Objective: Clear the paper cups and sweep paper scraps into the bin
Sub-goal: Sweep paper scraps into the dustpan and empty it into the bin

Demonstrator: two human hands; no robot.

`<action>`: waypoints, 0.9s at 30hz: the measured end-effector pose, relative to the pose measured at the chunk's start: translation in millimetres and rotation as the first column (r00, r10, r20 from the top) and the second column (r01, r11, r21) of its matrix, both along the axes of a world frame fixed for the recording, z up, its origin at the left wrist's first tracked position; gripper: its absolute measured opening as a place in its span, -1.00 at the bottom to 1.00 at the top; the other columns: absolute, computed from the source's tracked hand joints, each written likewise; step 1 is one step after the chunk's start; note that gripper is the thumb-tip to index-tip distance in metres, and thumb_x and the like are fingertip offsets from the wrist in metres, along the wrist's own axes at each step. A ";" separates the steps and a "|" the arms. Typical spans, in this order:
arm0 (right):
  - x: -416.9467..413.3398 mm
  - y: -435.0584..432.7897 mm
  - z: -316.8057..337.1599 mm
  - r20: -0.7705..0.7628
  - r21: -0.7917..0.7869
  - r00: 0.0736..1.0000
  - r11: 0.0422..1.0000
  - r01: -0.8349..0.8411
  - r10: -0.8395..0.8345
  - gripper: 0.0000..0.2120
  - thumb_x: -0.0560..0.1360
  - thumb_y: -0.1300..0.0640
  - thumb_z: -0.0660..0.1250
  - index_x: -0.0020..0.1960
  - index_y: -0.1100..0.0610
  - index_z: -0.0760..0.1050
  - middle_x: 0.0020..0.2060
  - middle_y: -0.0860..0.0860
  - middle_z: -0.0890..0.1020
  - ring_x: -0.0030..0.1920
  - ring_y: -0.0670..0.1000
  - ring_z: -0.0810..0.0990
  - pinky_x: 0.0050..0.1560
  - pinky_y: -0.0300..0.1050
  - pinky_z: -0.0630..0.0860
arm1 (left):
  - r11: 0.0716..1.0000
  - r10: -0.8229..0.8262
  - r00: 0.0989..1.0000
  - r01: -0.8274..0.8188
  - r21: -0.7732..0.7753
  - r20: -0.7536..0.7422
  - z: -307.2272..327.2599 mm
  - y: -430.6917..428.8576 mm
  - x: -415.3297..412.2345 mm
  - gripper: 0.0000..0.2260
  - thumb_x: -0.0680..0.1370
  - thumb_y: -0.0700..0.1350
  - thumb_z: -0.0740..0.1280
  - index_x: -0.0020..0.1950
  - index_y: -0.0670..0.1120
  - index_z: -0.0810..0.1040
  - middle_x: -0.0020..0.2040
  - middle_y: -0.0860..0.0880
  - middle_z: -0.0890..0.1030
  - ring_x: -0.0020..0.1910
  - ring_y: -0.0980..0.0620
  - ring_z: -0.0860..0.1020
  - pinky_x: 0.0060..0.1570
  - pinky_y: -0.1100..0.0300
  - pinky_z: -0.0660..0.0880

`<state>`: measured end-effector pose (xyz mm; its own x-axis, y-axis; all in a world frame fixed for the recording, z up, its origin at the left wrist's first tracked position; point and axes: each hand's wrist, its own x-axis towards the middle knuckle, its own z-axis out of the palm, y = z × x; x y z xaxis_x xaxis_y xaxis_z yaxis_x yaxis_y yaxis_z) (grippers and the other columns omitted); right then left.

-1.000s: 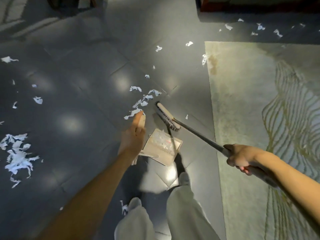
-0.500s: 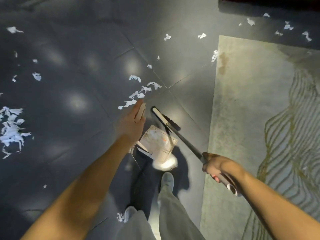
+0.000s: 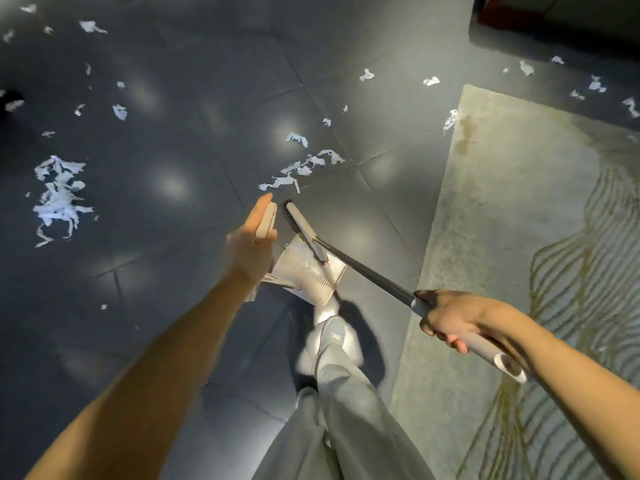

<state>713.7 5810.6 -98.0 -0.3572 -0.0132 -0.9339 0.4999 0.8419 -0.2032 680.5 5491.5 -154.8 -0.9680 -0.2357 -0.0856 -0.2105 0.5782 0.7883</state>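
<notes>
Where scraps [image 3: 300, 168] litter dark tiles [image 3: 207, 81] | rug [image 3: 519, 220] at right | broom [image 3: 363, 270], dustpan [image 3: 308, 277] gripped

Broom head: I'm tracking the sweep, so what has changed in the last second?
The broom head was drawn back from the floor onto the far edge of the dustpan. Unchanged: left hand holds the dustpan, right hand grips the broom handle, nearby scraps lie unswept.

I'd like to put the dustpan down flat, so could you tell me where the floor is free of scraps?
Mostly bare tiles lie between the big scrap pile and the left hand, and between the broom and the rug. Crowded: the scrap trail just ahead of the dustpan, and the floor past the rug's far corner.
</notes>
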 end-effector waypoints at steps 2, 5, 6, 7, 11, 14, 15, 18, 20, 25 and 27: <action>11.3 -8.7 5.7 -0.004 0.005 0.999 0.999 -0.035 0.036 -0.57 0.42 0.35 0.12 0.24 0.07 0.33 -0.69 -0.01 0.35 -0.68 -0.01 0.32 -0.60 -0.29 0.33 | 0.999 0.043 0.999 -0.043 -0.011 0.002 7.7 -9.0 33.9 -0.44 0.57 -0.14 0.29 0.44 0.34 0.25 0.19 -0.11 0.62 0.10 -0.14 0.60 -0.02 0.26 0.46; 25.3 -23.3 11.8 -0.012 0.004 0.994 0.994 -0.111 0.111 -0.60 0.44 0.36 0.12 0.23 0.09 0.33 -0.65 0.03 0.39 -0.66 -0.01 0.32 -0.59 -0.29 0.33 | 0.996 0.052 0.999 -0.051 -0.071 0.015 16.9 -22.4 86.0 -0.42 0.58 -0.16 0.28 0.40 0.41 0.20 0.22 -0.10 0.59 0.09 -0.10 0.60 -0.17 0.52 0.43; 29.4 -28.2 12.1 -0.013 0.000 0.989 0.989 -0.150 0.150 -0.62 0.46 0.35 0.12 0.23 0.09 0.33 -0.61 0.06 0.42 -0.66 0.00 0.33 -0.60 -0.30 0.33 | 0.985 0.032 0.999 -0.026 -0.172 0.032 20.2 -24.8 101.2 -0.45 0.59 -0.18 0.27 0.44 0.33 0.25 0.24 -0.11 0.58 0.05 -0.11 0.61 -0.16 0.44 0.47; 33.5 -34.7 14.2 -0.010 0.000 0.980 0.980 -0.199 0.199 -0.68 0.48 0.34 0.12 0.19 0.11 0.35 -0.55 0.09 0.44 -0.65 0.00 0.35 -0.59 -0.29 0.34 | 0.969 0.056 0.997 -0.040 -0.244 0.058 22.5 -28.7 119.4 -0.52 0.61 -0.18 0.24 0.48 0.21 0.29 0.22 -0.09 0.57 -0.03 -0.07 0.63 -0.14 0.29 0.51; 43.2 -53.6 15.5 0.004 0.008 0.961 0.961 -0.275 0.275 -0.88 0.56 0.27 0.10 -0.09 0.17 0.40 -0.62 0.04 0.37 -0.68 -0.02 0.32 -0.60 -0.32 0.32 | 0.929 0.370 0.927 -0.369 -0.027 0.070 23.3 -32.2 183.3 -0.59 0.64 -0.09 0.19 0.48 0.17 0.31 0.11 0.15 0.54 -0.01 0.18 0.57 0.01 0.25 0.39; 45.3 -70.4 13.6 0.003 -0.011 0.941 0.941 -0.338 0.338 -0.86 0.54 0.29 0.10 -0.09 0.17 0.41 -0.68 0.01 0.34 -0.71 -0.03 0.28 -0.61 -0.34 0.30 | 0.832 0.549 0.832 -0.553 0.049 0.079 24.9 -34.7 229.5 -0.60 0.63 -0.10 0.19 0.44 0.21 0.33 0.20 0.11 0.54 0.15 -0.08 0.57 0.15 0.11 0.46; 45.8 -76.3 12.3 0.007 -0.022 0.932 0.932 -0.362 0.362 -0.86 0.53 0.29 0.10 -0.08 0.17 0.42 -0.67 0.01 0.34 -0.71 -0.03 0.27 -0.61 -0.34 0.30 | 0.803 0.587 0.803 -0.593 0.057 0.101 26.6 -34.5 241.9 -0.59 0.63 -0.11 0.17 0.44 0.23 0.31 0.25 0.04 0.55 0.16 -0.17 0.55 0.22 -0.03 0.47; 51.7 -92.5 5.7 -0.001 -0.044 0.894 0.893 -0.448 0.448 -0.87 0.50 0.31 0.12 -0.09 0.12 0.38 -0.70 -0.01 0.33 -0.71 -0.04 0.27 -0.60 -0.34 0.30 | 0.768 0.637 0.762 -0.640 -0.013 0.114 32.0 -27.1 280.3 -0.56 0.64 -0.12 0.18 0.48 0.22 0.26 0.36 -0.02 0.49 0.24 -0.15 0.50 0.31 -0.07 0.37; 57.0 -105.7 -1.0 -0.021 -0.050 0.853 0.851 -0.522 0.522 -0.82 0.45 0.34 0.15 -0.04 0.09 0.38 -0.71 -0.02 0.34 -0.71 -0.04 0.28 -0.61 -0.33 0.32 | 0.725 0.687 0.716 -0.688 -0.041 0.126 34.7 -19.7 308.2 -0.54 0.65 -0.12 0.20 0.51 0.18 0.22 0.37 -0.04 0.47 0.25 -0.16 0.50 0.32 -0.09 0.35; 80.8 -147.4 -5.4 -0.066 -0.051 0.691 0.689 -0.723 0.720 -0.83 0.46 0.32 0.19 0.00 0.12 0.41 -0.63 0.03 0.41 -0.69 -0.03 0.34 -0.59 -0.30 0.35 | 0.516 0.853 0.513 -0.857 -0.004 0.090 34.6 9.7 395.4 -0.53 0.60 0.03 0.22 0.47 0.30 0.19 0.18 0.17 0.44 -0.16 0.32 0.56 0.08 0.27 0.43; 98.5 -165.9 -2.5 -0.083 -0.030 0.602 0.602 -0.798 0.794 -0.87 0.46 0.29 0.20 -0.04 0.11 0.41 -0.52 0.08 0.44 -0.66 -0.01 0.37 -0.56 -0.27 0.36 | 0.397 0.915 0.395 -0.918 -0.011 0.080 31.5 18.3 430.9 -0.55 0.61 0.01 0.21 0.48 0.27 0.22 0.24 0.11 0.48 -0.23 0.31 0.55 -0.04 0.53 0.39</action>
